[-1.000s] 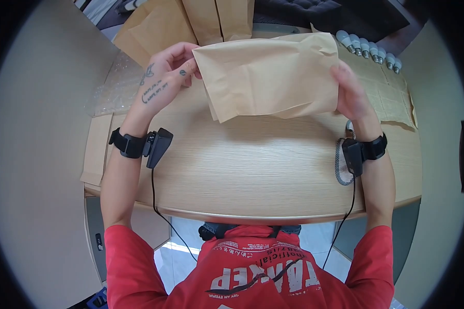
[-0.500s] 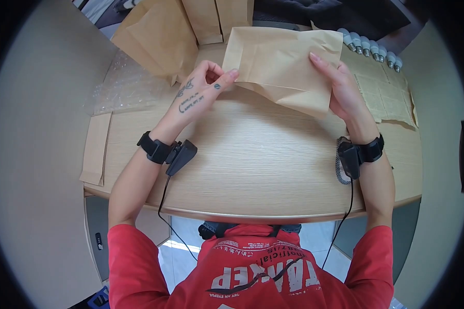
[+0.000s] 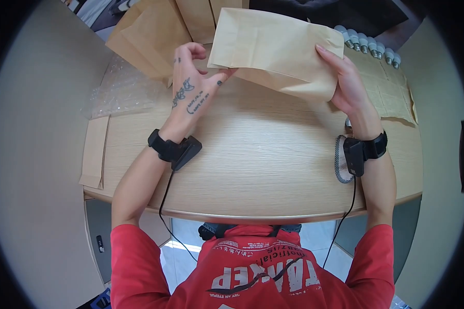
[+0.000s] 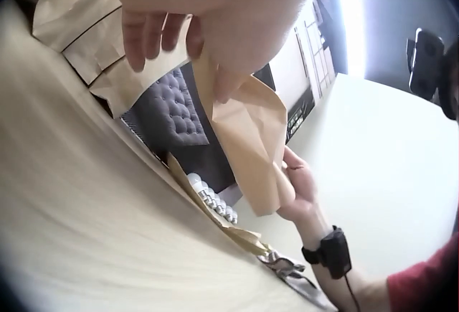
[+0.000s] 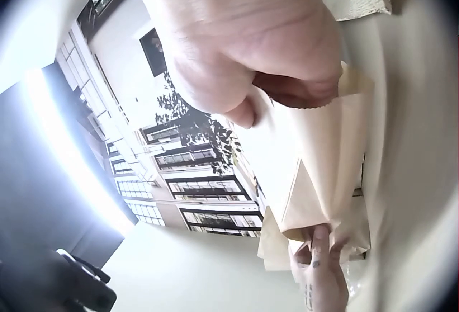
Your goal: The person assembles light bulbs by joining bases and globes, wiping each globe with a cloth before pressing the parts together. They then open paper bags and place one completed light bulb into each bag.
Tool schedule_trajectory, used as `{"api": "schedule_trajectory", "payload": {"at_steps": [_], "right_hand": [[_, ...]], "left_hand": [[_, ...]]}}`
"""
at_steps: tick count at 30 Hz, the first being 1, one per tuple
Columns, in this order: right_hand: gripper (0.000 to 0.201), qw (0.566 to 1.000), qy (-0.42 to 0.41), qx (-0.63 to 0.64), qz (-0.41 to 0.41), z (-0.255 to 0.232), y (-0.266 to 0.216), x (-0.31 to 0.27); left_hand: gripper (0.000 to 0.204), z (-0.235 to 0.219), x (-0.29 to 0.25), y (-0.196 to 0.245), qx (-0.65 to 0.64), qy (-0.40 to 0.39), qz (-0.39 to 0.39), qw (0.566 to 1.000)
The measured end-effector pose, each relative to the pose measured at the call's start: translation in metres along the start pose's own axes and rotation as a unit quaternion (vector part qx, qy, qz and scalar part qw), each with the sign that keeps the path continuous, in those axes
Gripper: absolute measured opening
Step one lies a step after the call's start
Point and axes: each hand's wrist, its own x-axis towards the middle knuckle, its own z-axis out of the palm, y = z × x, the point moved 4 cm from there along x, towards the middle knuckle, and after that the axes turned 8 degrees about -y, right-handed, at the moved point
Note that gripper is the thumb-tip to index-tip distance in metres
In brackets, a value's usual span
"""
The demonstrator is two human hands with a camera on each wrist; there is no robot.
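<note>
In the head view, a flattened brown paper bag (image 3: 273,49) is held up over the far part of the table. My right hand (image 3: 351,85) grips its right end, the thumb lying on the near face. From the right wrist view, the fingers reach into the bag's open mouth (image 5: 305,102), which hides their tips. At the opposite end is my left hand (image 3: 193,85). Its thumb touches the folded lower edge of the bag, while the other fingers stand spread away from the paper.
Upright paper bags (image 3: 152,41) stand at the back left, beside clear bubble wrap (image 3: 123,90). Folded brown paper (image 3: 94,152) lies at the left edge. Several light bulbs (image 3: 372,46) line the back right, near a textured paper sheet (image 3: 392,92). A corded item (image 3: 340,159) lies by the right wrist.
The bag has turned and risen, its left end moving up and away. My left hand shifted right to follow that end, then spread its fingers off it. My right hand keeps its hold.
</note>
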Motion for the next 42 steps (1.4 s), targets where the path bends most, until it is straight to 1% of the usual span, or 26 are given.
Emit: {"api": "schedule_trajectory", "payload": {"at_steps": [3, 6, 9, 12, 13, 15, 16, 18, 19, 22, 24, 27, 28, 31, 33, 34, 35, 37, 40, 41, 42], "right_hand": [[0.039, 1.000, 0.002, 0.003, 0.012, 0.000, 0.001, -0.001], [0.038, 1.000, 0.003, 0.012, 0.020, 0.001, 0.003, -0.001], [0.038, 1.000, 0.004, 0.015, 0.021, -0.001, 0.005, -0.002], [0.041, 0.999, -0.002, 0.034, 0.021, 0.003, 0.003, -0.002], [0.042, 0.999, -0.003, 0.042, 0.022, 0.004, 0.002, -0.004], [0.047, 1.000, -0.013, -0.005, -0.001, 0.015, -0.004, -0.010], [0.049, 0.999, -0.019, -0.029, -0.012, 0.018, -0.006, -0.011], [0.052, 0.995, -0.062, -0.082, -0.017, 0.016, -0.003, -0.009], [0.053, 0.990, -0.084, -0.109, -0.020, 0.018, -0.003, -0.009], [0.048, 0.959, -0.046, -0.275, -0.058, 0.031, -0.006, -0.017], [0.042, 0.956, -0.033, -0.283, -0.069, 0.028, -0.004, -0.016], [0.036, 0.961, -0.020, -0.262, -0.090, 0.024, -0.005, -0.014], [0.035, 0.963, -0.016, -0.250, -0.099, 0.023, -0.006, -0.013], [0.038, 0.967, -0.021, -0.243, -0.068, 0.016, -0.006, -0.013], [0.039, 0.966, -0.057, -0.233, -0.098, 0.012, -0.008, -0.013], [0.039, 0.964, -0.074, -0.228, -0.113, 0.011, -0.008, -0.014], [0.042, 0.974, -0.103, -0.161, -0.119, 0.013, -0.009, -0.015], [0.048, 0.978, -0.160, -0.026, -0.132, 0.018, -0.013, -0.018], [0.055, 0.967, -0.228, 0.067, -0.089, 0.018, -0.018, -0.015], [0.055, 0.971, -0.218, -0.030, -0.090, 0.014, -0.016, -0.013], [0.056, 0.966, -0.205, -0.126, -0.090, 0.009, -0.012, -0.010]], "left_hand": [[0.034, 0.001, 0.001, 0.001, -0.024, -0.044, 0.021, 0.999], [0.028, 0.004, 0.001, -0.001, -0.073, -0.048, 0.111, 0.990], [0.019, -0.001, -0.002, 0.008, -0.056, -0.028, 0.138, 0.988], [0.016, -0.006, -0.002, 0.010, -0.011, -0.008, 0.101, 0.995], [0.015, -0.007, -0.002, 0.009, -0.013, 0.010, 0.082, 0.997], [0.013, -0.009, -0.002, 0.005, -0.015, 0.045, 0.044, 0.998], [0.013, -0.009, -0.001, 0.003, -0.013, 0.056, 0.051, 0.997], [0.014, -0.011, 0.001, -0.004, -0.007, 0.079, 0.066, 0.995], [0.016, -0.012, 0.001, -0.004, -0.008, 0.076, 0.052, 0.996], [0.020, -0.014, 0.002, -0.002, -0.018, 0.069, 0.019, 0.997], [0.022, -0.014, 0.002, -0.001, -0.031, 0.071, 0.013, 0.997], [0.026, -0.018, 0.003, -0.011, -0.109, 0.053, -0.055, 0.991], [0.026, -0.018, 0.003, -0.011, -0.122, 0.049, -0.056, 0.990], [0.027, -0.019, 0.002, -0.011, -0.156, 0.039, -0.054, 0.986], [0.027, -0.018, 0.002, -0.014, -0.174, 0.033, -0.041, 0.983], [0.025, -0.017, 0.002, -0.015, -0.207, 0.026, -0.049, 0.977], [0.023, -0.017, 0.002, -0.016, -0.241, 0.019, -0.057, 0.969], [0.021, -0.017, 0.003, -0.019, -0.284, 0.005, -0.076, 0.956], [0.021, -0.024, 0.003, -0.028, -0.297, -0.018, -0.105, 0.949], [0.022, -0.025, 0.003, -0.031, -0.289, -0.028, -0.112, 0.950], [0.022, -0.027, 0.003, -0.034, -0.281, -0.037, -0.118, 0.952]]}}
